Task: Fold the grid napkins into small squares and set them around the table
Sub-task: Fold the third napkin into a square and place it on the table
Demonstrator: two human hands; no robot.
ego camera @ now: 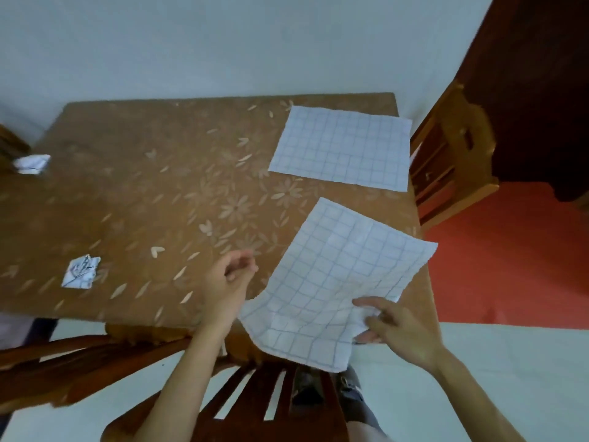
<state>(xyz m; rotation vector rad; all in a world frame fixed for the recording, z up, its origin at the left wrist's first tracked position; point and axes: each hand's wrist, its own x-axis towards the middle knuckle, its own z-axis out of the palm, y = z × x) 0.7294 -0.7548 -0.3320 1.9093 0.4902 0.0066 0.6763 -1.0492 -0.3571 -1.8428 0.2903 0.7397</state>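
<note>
Our right hand [395, 327] pinched the napkin [338, 275], seemingly limp and light, by its near edge; our left hand [229, 282] hovered loosely curled, empty.

Grid napkin [331, 275]: thin, limp, matt (cloth or paper unclear). Surface [134, 193]: brown floral covering, slight sheen. Chair [261, 400]: glossy wood.

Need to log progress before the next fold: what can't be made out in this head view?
- Far-left folded napkin: small and blurred in the head view; fold neatness unclear.
- left hand: fingertips blurred; whether they pinch anything is unclear.
- held napkin, pinched by the right hand: underside hidden by the cloth itself.
- table: left end cut off by the frame edge.
</note>
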